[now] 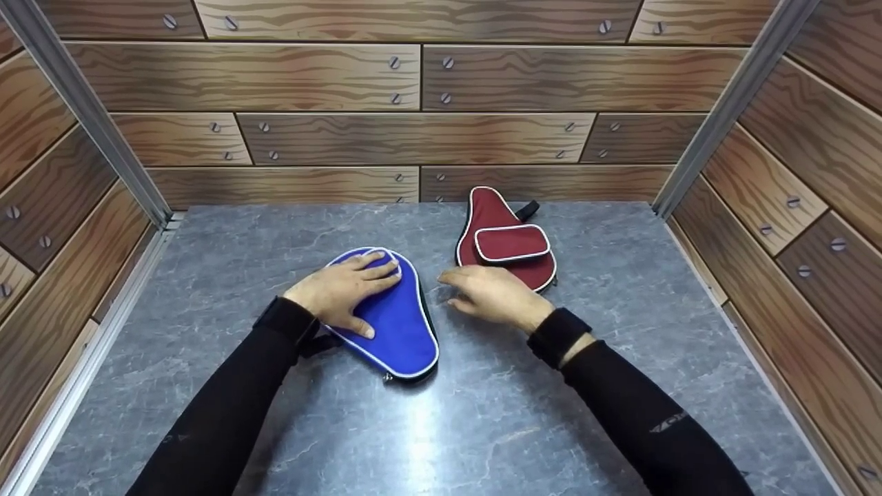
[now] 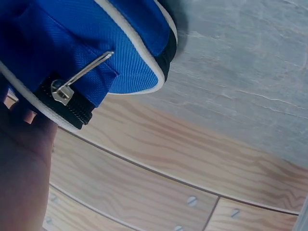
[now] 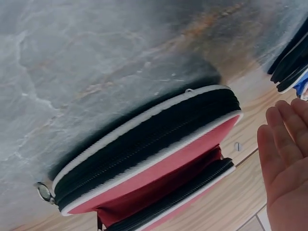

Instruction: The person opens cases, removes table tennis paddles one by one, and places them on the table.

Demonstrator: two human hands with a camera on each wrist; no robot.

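A blue table tennis bat case (image 1: 396,324) with white piping lies on the grey tabletop, its narrow end toward me. My left hand (image 1: 351,289) rests on its wide end with fingers spread over the top pocket. The left wrist view shows that case's metal zipper pull (image 2: 62,91). Farther back on the right lies a red bat case (image 1: 489,207) with a front pocket (image 1: 513,243). My right hand (image 1: 493,296) is just in front of the red case, fingers loosely extended and holding nothing; it covers part of the case's lower edge. In the right wrist view its palm (image 3: 288,178) faces the camera.
The grey marbled tabletop (image 1: 524,441) is bounded by wood-patterned walls (image 1: 331,138) at the back and both sides. Metal posts (image 1: 730,89) stand at the back corners. A black strap (image 1: 527,210) sticks out beside the red case.
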